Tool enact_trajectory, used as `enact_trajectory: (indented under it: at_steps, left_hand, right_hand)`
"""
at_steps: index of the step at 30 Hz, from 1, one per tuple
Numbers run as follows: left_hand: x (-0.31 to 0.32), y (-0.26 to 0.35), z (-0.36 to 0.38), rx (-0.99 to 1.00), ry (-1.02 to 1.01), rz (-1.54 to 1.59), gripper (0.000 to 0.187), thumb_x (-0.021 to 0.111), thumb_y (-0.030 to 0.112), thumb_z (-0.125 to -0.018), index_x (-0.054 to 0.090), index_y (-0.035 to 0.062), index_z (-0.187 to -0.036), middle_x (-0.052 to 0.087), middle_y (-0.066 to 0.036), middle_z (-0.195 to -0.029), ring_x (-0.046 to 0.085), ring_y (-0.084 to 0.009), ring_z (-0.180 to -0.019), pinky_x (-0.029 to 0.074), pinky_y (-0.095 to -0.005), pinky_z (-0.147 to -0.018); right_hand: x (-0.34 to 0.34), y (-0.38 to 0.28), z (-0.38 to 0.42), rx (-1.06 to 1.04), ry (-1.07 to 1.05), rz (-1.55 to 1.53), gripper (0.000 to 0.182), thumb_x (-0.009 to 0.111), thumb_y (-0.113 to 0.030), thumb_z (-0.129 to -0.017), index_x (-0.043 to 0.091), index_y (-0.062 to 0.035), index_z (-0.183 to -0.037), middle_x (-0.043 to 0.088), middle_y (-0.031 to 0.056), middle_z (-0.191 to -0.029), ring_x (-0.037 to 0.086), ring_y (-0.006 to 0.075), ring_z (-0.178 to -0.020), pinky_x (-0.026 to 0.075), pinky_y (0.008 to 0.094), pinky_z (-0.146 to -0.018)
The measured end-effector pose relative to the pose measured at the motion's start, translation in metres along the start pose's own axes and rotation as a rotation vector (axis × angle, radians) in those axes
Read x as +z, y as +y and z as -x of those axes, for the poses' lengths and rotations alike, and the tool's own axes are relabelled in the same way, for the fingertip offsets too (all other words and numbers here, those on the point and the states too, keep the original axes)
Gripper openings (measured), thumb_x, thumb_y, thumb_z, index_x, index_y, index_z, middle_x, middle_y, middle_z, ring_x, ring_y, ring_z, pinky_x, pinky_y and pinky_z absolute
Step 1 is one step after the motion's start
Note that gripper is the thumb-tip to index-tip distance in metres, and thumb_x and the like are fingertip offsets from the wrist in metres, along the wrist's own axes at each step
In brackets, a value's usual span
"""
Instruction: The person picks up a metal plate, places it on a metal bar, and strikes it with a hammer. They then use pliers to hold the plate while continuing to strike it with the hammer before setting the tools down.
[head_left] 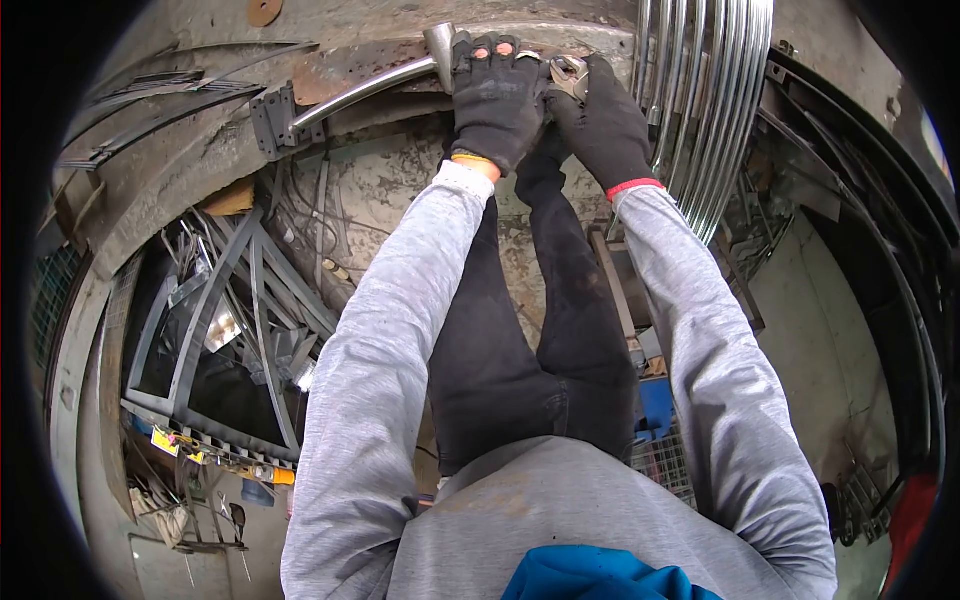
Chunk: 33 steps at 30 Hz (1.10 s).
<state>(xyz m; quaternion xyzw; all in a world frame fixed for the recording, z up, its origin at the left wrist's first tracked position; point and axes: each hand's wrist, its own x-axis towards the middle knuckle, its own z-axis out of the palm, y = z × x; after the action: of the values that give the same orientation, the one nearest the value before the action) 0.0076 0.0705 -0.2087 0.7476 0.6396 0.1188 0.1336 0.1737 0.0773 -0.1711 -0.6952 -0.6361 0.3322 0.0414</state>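
Observation:
My left hand [497,105], in a black glove with bare fingertips, lies over the bench edge at the top centre, close beside the head of a metal hammer [441,55]. The hammer's shaft slants down to the left. My right hand [603,120], gloved in black with a red cuff, has its fingers closed around a small metal piece [569,75] near the left fingertips. The piece's exact shape is unclear. What lies under the left palm is hidden.
Shiny metal tubes [705,90] stand bundled just right of my right hand. A dark hinge-like bracket [275,120] sits at the bench's left edge. Metal frames and scrap [215,320] fill the lower left. A blue object [656,405] is beside my legs.

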Motion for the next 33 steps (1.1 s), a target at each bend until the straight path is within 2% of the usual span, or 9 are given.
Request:
enact_trajectory:
  at_steps: [6,9,12,16,20,24,28,32,33]
  left_hand:
    - [-0.015,-0.004,-0.006,0.057,-0.072,-0.011,0.040,0.070,0.041,-0.093,0.075,0.0127,-0.121,0.069,-0.016,-0.135,0.058,-0.0388,-0.133,0.030,-0.0587,-0.125]
    - [-0.053,-0.013,0.002,0.006,0.102,0.005,0.048,0.070,0.041,-0.095,0.071,0.0103,-0.131,0.066,-0.019,-0.140,0.056,-0.0424,-0.136,0.032,-0.0584,-0.123]
    - [-0.067,-0.055,0.025,-0.198,0.081,-0.173,0.047,0.065,0.045,-0.097,0.073,0.0122,-0.130,0.067,-0.016,-0.137,0.059,-0.0401,-0.129,0.034,-0.0599,-0.121]
    - [-0.069,-0.117,0.037,-0.149,-0.049,-0.238,0.053,0.072,0.039,-0.094,0.067,0.0092,-0.138,0.066,-0.020,-0.140,0.058,-0.0441,-0.132,0.040,-0.0552,-0.116]
    - [-0.075,-0.133,0.034,0.008,-0.120,-0.323,0.043,0.074,0.038,-0.094,0.070,0.0103,-0.127,0.072,-0.019,-0.121,0.065,-0.0424,-0.114,0.048,-0.0555,-0.102]
    - [-0.097,-0.099,0.031,-0.159,-0.245,-0.101,0.037,0.072,0.040,-0.098,0.065,0.0040,-0.102,0.070,-0.022,-0.089,0.067,-0.0473,-0.080,0.052,-0.0541,-0.072]
    - [-0.130,-0.042,0.016,-0.591,-0.404,0.608,0.027,0.063,0.026,-0.104,0.065,-0.0011,-0.103,0.069,-0.020,-0.078,0.069,-0.0322,-0.071,0.049,-0.0415,-0.066]
    - [-0.146,0.008,0.018,-0.451,-0.300,0.797,0.022,0.060,0.018,-0.103,0.064,-0.0029,-0.105,0.068,-0.018,-0.078,0.069,-0.0273,-0.069,0.049,-0.0402,-0.063]
    - [-0.144,0.016,0.017,-0.339,-0.248,0.777,0.019,0.063,0.017,-0.103,0.064,-0.0016,-0.105,0.070,-0.020,-0.079,0.071,-0.0348,-0.069,0.051,-0.0454,-0.063]
  right_hand:
    - [-0.009,-0.008,-0.003,0.022,-0.063,0.072,0.065,0.072,-0.052,-0.093,0.054,-0.0038,-0.132,0.074,0.0248,-0.118,0.073,0.0432,-0.107,0.057,0.0529,-0.091]
    - [-0.019,-0.010,-0.006,0.020,-0.104,0.061,0.062,0.072,-0.050,-0.094,0.054,-0.0032,-0.130,0.074,0.0250,-0.118,0.072,0.0433,-0.108,0.057,0.0532,-0.091]
    - [-0.024,-0.011,-0.006,0.031,-0.181,0.059,0.068,0.070,-0.045,-0.096,0.050,0.0024,-0.141,0.072,0.0299,-0.122,0.072,0.0466,-0.111,0.056,0.0543,-0.093]
    - [-0.018,-0.004,-0.008,0.014,-0.171,0.045,0.070,0.071,-0.043,-0.096,0.048,0.0035,-0.142,0.072,0.0307,-0.123,0.071,0.0473,-0.113,0.056,0.0543,-0.095]
    - [-0.012,0.003,-0.008,-0.012,-0.153,0.047,0.065,0.070,-0.045,-0.096,0.048,-0.0009,-0.138,0.070,0.0271,-0.120,0.073,0.0453,-0.106,0.058,0.0544,-0.091]
    - [-0.012,-0.001,-0.010,0.027,-0.176,0.092,0.070,0.068,-0.048,-0.098,0.046,0.0005,-0.143,0.070,0.0273,-0.118,0.073,0.0432,-0.106,0.058,0.0535,-0.089]
    - [-0.012,-0.005,-0.015,0.054,-0.209,0.161,0.074,0.066,-0.051,-0.100,0.044,0.0011,-0.147,0.070,0.0265,-0.118,0.074,0.0411,-0.105,0.060,0.0515,-0.087]
    - [-0.015,-0.005,-0.012,0.060,-0.220,0.140,0.074,0.066,-0.051,-0.100,0.044,0.0013,-0.148,0.070,0.0273,-0.122,0.074,0.0420,-0.108,0.060,0.0505,-0.087]
    - [-0.015,-0.005,-0.013,0.061,-0.216,0.139,0.074,0.066,-0.051,-0.100,0.044,0.0013,-0.148,0.070,0.0273,-0.122,0.074,0.0420,-0.108,0.060,0.0505,-0.087]
